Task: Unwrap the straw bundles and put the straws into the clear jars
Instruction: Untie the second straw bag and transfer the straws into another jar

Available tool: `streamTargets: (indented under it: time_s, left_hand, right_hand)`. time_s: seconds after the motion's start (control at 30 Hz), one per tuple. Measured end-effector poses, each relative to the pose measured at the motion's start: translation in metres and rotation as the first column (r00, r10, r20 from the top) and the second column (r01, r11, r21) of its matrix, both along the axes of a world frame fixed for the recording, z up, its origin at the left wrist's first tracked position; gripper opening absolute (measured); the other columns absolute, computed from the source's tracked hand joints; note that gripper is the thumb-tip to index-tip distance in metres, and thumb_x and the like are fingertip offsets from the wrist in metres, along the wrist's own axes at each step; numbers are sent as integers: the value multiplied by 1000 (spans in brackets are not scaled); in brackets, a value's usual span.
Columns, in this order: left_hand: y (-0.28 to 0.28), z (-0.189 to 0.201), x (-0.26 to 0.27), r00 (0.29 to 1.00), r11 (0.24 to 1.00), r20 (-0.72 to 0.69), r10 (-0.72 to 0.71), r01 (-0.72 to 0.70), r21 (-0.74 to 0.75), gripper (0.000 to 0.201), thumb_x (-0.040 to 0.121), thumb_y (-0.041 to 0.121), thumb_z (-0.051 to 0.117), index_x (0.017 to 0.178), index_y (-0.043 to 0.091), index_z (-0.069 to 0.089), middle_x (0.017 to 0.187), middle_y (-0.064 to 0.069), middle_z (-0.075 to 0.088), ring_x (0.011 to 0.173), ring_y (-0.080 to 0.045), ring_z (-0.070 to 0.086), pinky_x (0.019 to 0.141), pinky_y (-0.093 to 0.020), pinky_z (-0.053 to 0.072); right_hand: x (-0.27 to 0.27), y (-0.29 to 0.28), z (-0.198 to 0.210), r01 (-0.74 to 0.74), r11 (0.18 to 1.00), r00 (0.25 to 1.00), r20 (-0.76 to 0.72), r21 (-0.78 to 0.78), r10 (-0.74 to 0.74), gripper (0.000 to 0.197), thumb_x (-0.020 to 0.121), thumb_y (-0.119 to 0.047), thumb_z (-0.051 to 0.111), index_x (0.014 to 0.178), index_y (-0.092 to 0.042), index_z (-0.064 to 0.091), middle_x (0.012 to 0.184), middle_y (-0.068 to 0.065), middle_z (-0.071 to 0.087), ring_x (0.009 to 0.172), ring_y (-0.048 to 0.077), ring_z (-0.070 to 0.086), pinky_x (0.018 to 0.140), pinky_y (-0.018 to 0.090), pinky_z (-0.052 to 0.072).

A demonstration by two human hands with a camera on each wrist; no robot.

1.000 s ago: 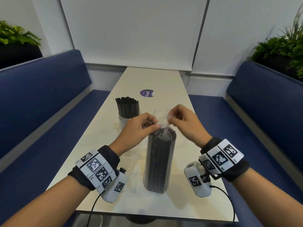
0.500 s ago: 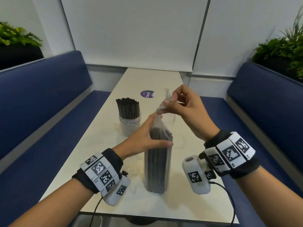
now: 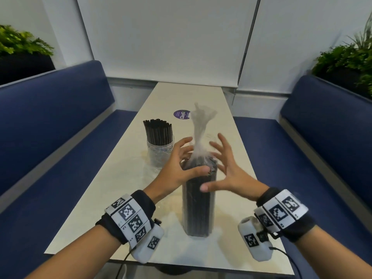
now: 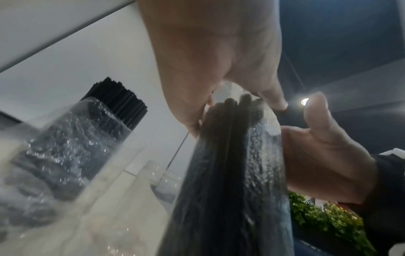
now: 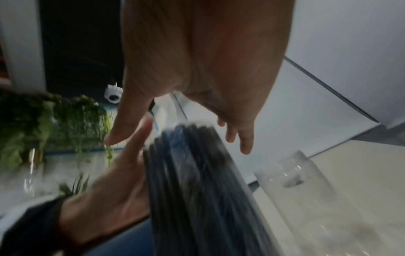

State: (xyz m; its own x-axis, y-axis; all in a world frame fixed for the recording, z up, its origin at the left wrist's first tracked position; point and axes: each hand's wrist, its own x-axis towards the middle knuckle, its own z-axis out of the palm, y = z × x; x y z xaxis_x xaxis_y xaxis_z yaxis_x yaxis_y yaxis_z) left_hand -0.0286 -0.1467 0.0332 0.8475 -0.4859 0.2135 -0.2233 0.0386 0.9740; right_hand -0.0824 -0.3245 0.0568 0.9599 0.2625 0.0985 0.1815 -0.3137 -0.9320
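Both hands are spread apart: the left hand (image 3: 177,170) steadies the upright straw bundle (image 3: 200,200), and the right hand (image 3: 227,170) seems just off it, keeping it from tipping.

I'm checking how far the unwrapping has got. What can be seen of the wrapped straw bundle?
The wrapped straw bundle stands upright on the table's near end: black straws in clear film, its gathered top sticking up loose. The left hand touches its upper end with the thumb; the right hand is spread open beside it.

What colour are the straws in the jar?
Black. The straws stand in the clear jar; head view shows it best.
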Motion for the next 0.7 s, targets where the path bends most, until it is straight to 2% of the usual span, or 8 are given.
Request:
streamTargets:
  time_s: [0.07, 0.1, 0.17, 0.27, 0.37, 0.5, 0.6, 0.7]
  left_hand:
    - [-5, -7, -7, 999, 999, -4, -52, 52, 4, 93, 48, 54, 83, 126, 50, 32, 131, 7, 51, 117, -5, 57, 95, -22, 48]
    - [-7, -11, -10, 998, 998, 8, -62, 61, 21, 95, 49, 52, 84, 127, 50, 30, 131, 8, 50, 118, -5, 56, 96, -21, 47]
    - [-11, -18, -12, 999, 998, 9, -49, 48, 39, 97, 51, 43, 85, 127, 51, 27, 130, 13, 48, 120, -4, 53, 98, -21, 46]
    - [-15, -30, -11, 997, 999, -63, -40, 42, 31, 91, 52, 40, 84, 127, 45, 32, 127, 13, 52, 116, 0, 55, 95, -20, 48]
    - [-15, -38, -15, 993, 999, -108, -39, 43, 31, 81, 59, 37, 80, 126, 38, 34, 126, 11, 54, 111, 5, 57, 87, -13, 48]
    - [-13, -49, -20, 986, 998, -155, -61, 63, 5, 76, 69, 21, 76, 130, 29, 31, 126, 7, 54, 110, 5, 58, 85, -13, 47]
    - [-11, -61, -24, 980, 995, -183, -82, 89, 33, 75, 67, 29, 79, 125, 38, 32, 129, 8, 52, 114, 3, 55, 87, -15, 47]
    - [-9, -73, -28, 975, 992, -204, -87, 103, 71, 78, 62, 39, 79, 123, 42, 31, 131, 7, 51, 118, -1, 54, 90, -17, 47]
  right_hand:
    - [-2, 2, -17, -22, 999, 999, -26, 33, 23, 127, 62, -7, 83, 142, -35, -11, 143, -10, 25, 122, -9, 43, 99, 11, 40]
    - [-1, 3, -24, 4, 998, 1000, -11, 65, -3, 123, 61, -9, 83, 142, -34, -7, 141, -8, 30, 120, -6, 47, 97, 12, 43]
    - [1, 5, -35, 66, 987, 998, 14, 148, -69, 114, 59, -16, 80, 141, -31, 3, 137, -2, 37, 118, 1, 53, 92, 16, 48]
    - [0, 8, -52, 144, 959, 989, -13, 245, -146, 94, 59, -7, 77, 134, -24, 23, 129, 3, 48, 110, 1, 59, 83, 16, 51]
    - [-1, 11, -65, 154, 952, 988, -21, 263, -154, 82, 64, -5, 73, 133, -18, 31, 127, 5, 54, 113, 10, 59, 86, 21, 51]
    - [-4, 12, -75, 158, 956, 987, -54, 249, -149, 77, 68, -8, 73, 131, -21, 30, 128, 6, 53, 117, 16, 57, 93, 29, 51]
    - [-12, 13, -84, 155, 971, 987, -56, 179, -148, 76, 68, -24, 74, 129, -29, 30, 130, 2, 51, 119, 12, 54, 96, 28, 48]
    - [-16, 13, -92, 141, 982, 989, -52, 129, -136, 76, 71, -19, 75, 129, -33, 28, 133, 4, 48, 123, 14, 51, 102, 36, 46]
